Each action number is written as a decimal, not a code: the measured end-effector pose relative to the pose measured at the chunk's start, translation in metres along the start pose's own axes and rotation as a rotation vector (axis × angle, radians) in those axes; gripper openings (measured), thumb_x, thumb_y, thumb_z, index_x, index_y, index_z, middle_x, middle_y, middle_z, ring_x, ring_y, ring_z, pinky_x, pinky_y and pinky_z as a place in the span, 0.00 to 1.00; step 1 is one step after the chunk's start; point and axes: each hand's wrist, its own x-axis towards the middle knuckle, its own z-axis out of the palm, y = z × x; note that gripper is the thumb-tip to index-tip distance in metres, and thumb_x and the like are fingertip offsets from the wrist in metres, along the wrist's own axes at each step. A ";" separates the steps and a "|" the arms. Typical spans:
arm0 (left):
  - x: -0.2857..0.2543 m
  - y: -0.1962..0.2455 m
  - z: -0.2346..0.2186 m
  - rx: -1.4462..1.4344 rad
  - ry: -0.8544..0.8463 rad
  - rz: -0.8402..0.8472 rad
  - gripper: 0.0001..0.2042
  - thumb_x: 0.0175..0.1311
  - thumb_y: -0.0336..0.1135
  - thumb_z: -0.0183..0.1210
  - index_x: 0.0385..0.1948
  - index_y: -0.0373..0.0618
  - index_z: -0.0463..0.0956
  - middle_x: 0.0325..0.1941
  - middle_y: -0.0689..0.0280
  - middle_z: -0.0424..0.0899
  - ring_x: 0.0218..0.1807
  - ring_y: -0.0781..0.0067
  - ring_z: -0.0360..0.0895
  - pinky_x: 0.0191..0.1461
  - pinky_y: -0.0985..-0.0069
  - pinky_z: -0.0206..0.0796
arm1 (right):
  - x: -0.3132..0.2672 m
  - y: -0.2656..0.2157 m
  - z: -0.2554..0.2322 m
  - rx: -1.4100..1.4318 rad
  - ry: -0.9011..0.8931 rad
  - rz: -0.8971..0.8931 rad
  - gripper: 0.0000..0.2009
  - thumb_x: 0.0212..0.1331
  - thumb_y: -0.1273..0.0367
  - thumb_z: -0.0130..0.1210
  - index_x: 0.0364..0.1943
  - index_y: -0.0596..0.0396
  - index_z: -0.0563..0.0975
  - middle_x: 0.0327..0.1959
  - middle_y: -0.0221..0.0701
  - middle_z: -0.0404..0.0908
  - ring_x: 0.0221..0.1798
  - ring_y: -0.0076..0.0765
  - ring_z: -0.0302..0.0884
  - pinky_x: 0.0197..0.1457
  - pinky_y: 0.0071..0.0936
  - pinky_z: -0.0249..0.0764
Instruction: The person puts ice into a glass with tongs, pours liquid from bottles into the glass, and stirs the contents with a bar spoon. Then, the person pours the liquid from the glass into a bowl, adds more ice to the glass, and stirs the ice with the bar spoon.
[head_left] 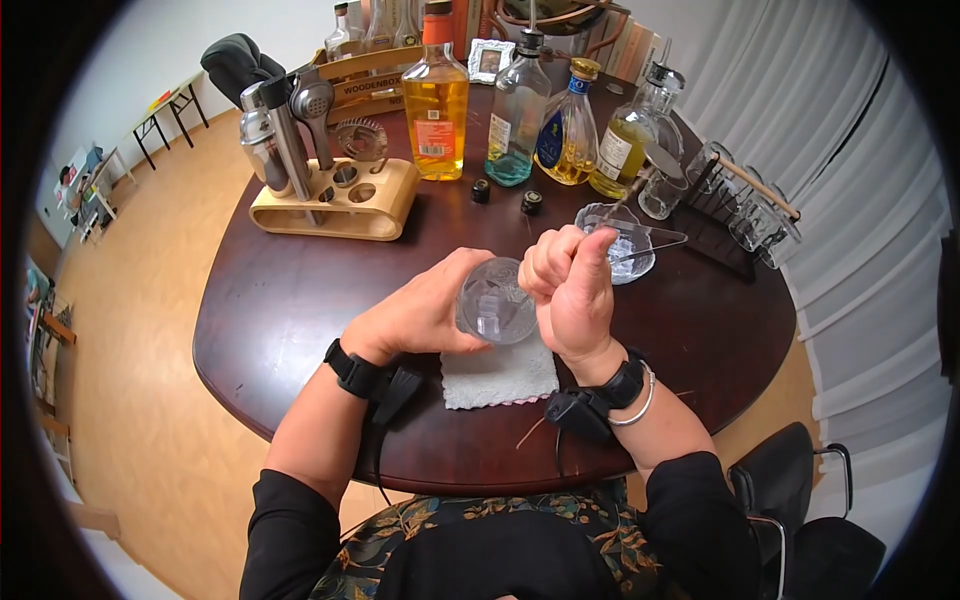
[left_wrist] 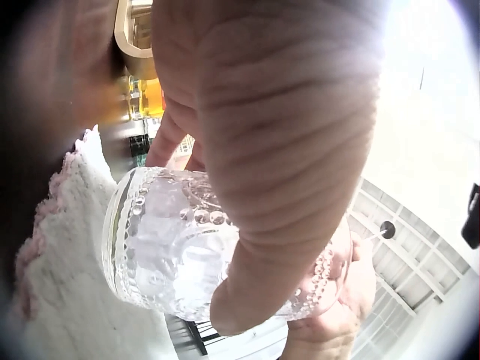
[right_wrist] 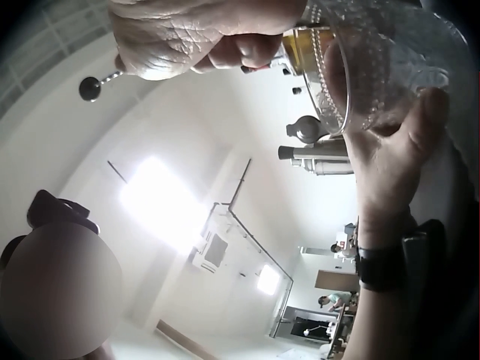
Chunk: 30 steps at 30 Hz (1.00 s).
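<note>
My left hand [head_left: 415,308] grips a clear embossed glass [head_left: 497,310] from its left side, thumb near me. Ice lies inside the glass, and beaded bands show on its wall in the left wrist view. The glass is over a folded white cloth [head_left: 500,382]. My right hand [head_left: 573,295], curled at the glass rim, holds a bar spoon with a twisted shaft. The spoon's round end disc [right_wrist: 90,89] sticks out past the fist; its lower end is hidden. Beyond that hand stands a glass bowl [head_left: 645,268] of ice with clear tongs [head_left: 665,233] across it.
A wooden stand [head_left: 330,222] with shaker and bar tools is at the left. Several bottles, among them an orange-capped one [head_left: 437,110], line the back. Two dark caps [head_left: 481,191] lie before them. A rack [head_left: 715,235] with glass mugs stands at the right.
</note>
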 end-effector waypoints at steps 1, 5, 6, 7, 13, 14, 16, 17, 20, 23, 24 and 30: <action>0.000 -0.002 0.001 0.000 0.006 -0.005 0.41 0.39 0.37 0.75 0.58 0.39 0.61 0.54 0.55 0.71 0.58 0.58 0.71 0.62 0.69 0.62 | -0.001 0.000 0.001 0.021 -0.035 -0.027 0.28 0.66 0.40 0.33 0.19 0.47 0.56 0.18 0.21 0.50 0.19 0.21 0.44 0.24 0.23 0.48; -0.001 -0.002 0.001 -0.002 0.009 -0.016 0.40 0.39 0.36 0.74 0.58 0.38 0.61 0.54 0.55 0.71 0.58 0.58 0.71 0.62 0.69 0.62 | 0.003 -0.002 0.001 0.112 -0.098 -0.191 0.25 0.67 0.44 0.38 0.22 0.48 0.59 0.20 0.21 0.54 0.21 0.23 0.49 0.27 0.24 0.54; 0.000 -0.002 0.001 0.002 0.012 -0.007 0.40 0.39 0.36 0.74 0.58 0.38 0.61 0.53 0.54 0.71 0.57 0.56 0.71 0.61 0.68 0.62 | 0.003 -0.005 0.000 -0.060 -0.124 -0.236 0.24 0.68 0.46 0.39 0.24 0.49 0.61 0.21 0.22 0.57 0.22 0.23 0.52 0.28 0.25 0.56; 0.000 -0.002 0.001 0.007 0.014 0.003 0.41 0.38 0.36 0.74 0.58 0.38 0.61 0.52 0.54 0.71 0.56 0.54 0.71 0.61 0.68 0.63 | 0.003 -0.011 0.000 -0.233 -0.150 -0.281 0.22 0.69 0.48 0.41 0.25 0.49 0.63 0.22 0.22 0.59 0.23 0.24 0.55 0.29 0.25 0.59; -0.002 -0.008 0.003 -0.031 0.017 -0.013 0.41 0.37 0.36 0.73 0.58 0.38 0.61 0.52 0.53 0.72 0.56 0.53 0.72 0.60 0.67 0.64 | 0.003 -0.062 -0.004 -1.140 -0.433 -0.215 0.08 0.55 0.73 0.60 0.38 0.56 0.79 0.36 0.38 0.78 0.37 0.43 0.76 0.42 0.31 0.72; -0.002 -0.006 0.002 -0.026 0.031 -0.010 0.41 0.38 0.36 0.73 0.58 0.38 0.61 0.52 0.53 0.72 0.56 0.53 0.72 0.60 0.67 0.64 | 0.001 -0.066 -0.006 -1.122 -0.421 -0.178 0.07 0.55 0.73 0.60 0.38 0.56 0.80 0.35 0.37 0.79 0.37 0.43 0.77 0.41 0.31 0.73; -0.002 -0.003 0.001 -0.028 0.023 -0.029 0.41 0.38 0.36 0.74 0.58 0.39 0.61 0.54 0.55 0.72 0.57 0.57 0.71 0.62 0.68 0.63 | -0.003 -0.073 -0.005 -1.087 -0.398 -0.105 0.07 0.54 0.75 0.59 0.37 0.56 0.80 0.34 0.36 0.80 0.36 0.42 0.78 0.40 0.31 0.73; -0.002 -0.003 0.000 -0.029 0.020 -0.038 0.42 0.38 0.36 0.75 0.59 0.39 0.60 0.54 0.56 0.73 0.58 0.59 0.71 0.62 0.68 0.62 | -0.004 -0.073 -0.006 -1.069 -0.368 -0.157 0.07 0.54 0.76 0.58 0.37 0.56 0.80 0.32 0.35 0.80 0.35 0.42 0.79 0.39 0.31 0.74; -0.002 -0.004 0.000 -0.027 0.005 -0.025 0.42 0.38 0.35 0.75 0.59 0.39 0.60 0.55 0.55 0.72 0.58 0.59 0.71 0.63 0.68 0.62 | -0.005 -0.066 -0.005 -1.072 -0.404 -0.242 0.06 0.54 0.77 0.58 0.37 0.56 0.79 0.32 0.35 0.80 0.35 0.42 0.80 0.38 0.29 0.74; -0.003 -0.006 0.001 -0.026 0.027 -0.046 0.42 0.37 0.35 0.75 0.58 0.39 0.61 0.55 0.55 0.72 0.58 0.59 0.71 0.63 0.68 0.62 | -0.004 -0.057 -0.007 -1.043 -0.409 -0.186 0.06 0.55 0.76 0.58 0.36 0.56 0.79 0.32 0.36 0.80 0.36 0.42 0.79 0.37 0.29 0.74; -0.003 -0.005 0.000 -0.025 0.020 -0.041 0.42 0.37 0.35 0.75 0.59 0.39 0.61 0.55 0.55 0.72 0.58 0.59 0.71 0.63 0.68 0.62 | -0.002 -0.059 -0.008 -1.068 -0.414 -0.134 0.05 0.55 0.76 0.57 0.36 0.57 0.78 0.32 0.36 0.80 0.36 0.42 0.79 0.37 0.29 0.74; -0.001 -0.003 0.000 -0.016 -0.010 -0.002 0.43 0.37 0.34 0.76 0.59 0.38 0.60 0.55 0.56 0.72 0.58 0.58 0.71 0.63 0.69 0.62 | 0.009 -0.058 -0.028 -0.696 -0.187 0.276 0.05 0.64 0.72 0.53 0.34 0.61 0.76 0.32 0.32 0.81 0.34 0.27 0.81 0.39 0.22 0.78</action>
